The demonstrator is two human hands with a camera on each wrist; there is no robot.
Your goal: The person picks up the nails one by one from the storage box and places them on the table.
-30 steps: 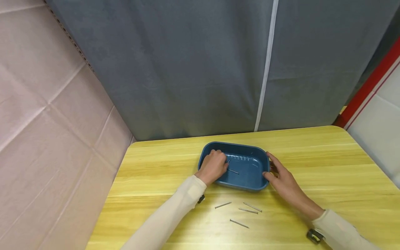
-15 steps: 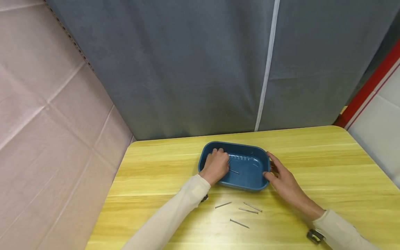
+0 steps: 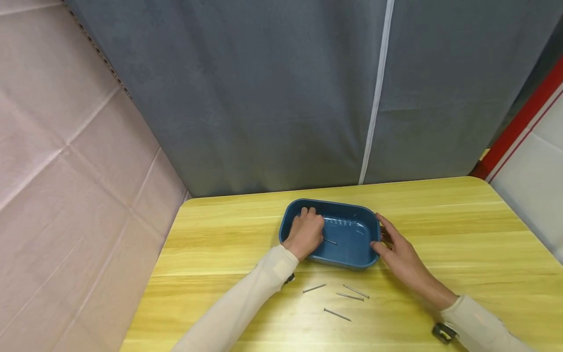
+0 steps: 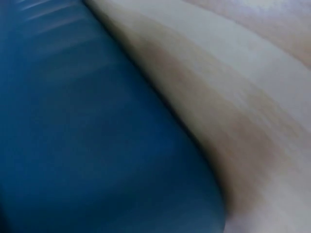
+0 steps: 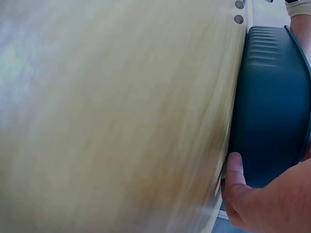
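A dark blue plastic box (image 3: 352, 239) stands on the wooden table. My left hand (image 3: 304, 234) reaches into its left half with bent fingers; the fingertips are hidden, so what they hold does not show. A nail (image 3: 331, 242) lies on the box floor beside that hand. At the right end, my right hand (image 3: 398, 252) holds the box between thumb and fingers. In the right wrist view, a finger of the right hand (image 5: 267, 199) touches the outer wall low down. In front of the box lie several loose nails, one nail (image 3: 337, 314) nearest me.
The light wooden tabletop (image 3: 211, 254) extends around the box. Behind it hangs a grey curtain (image 3: 264, 98). A pink-white panel (image 3: 88, 171) borders the left side, and a red-edged white panel (image 3: 536, 171) the right.
My left hand has shifted slightly right inside the box and covers a nail end that showed beside it before. The right hand, the box and the nails on the table have stayed in place.
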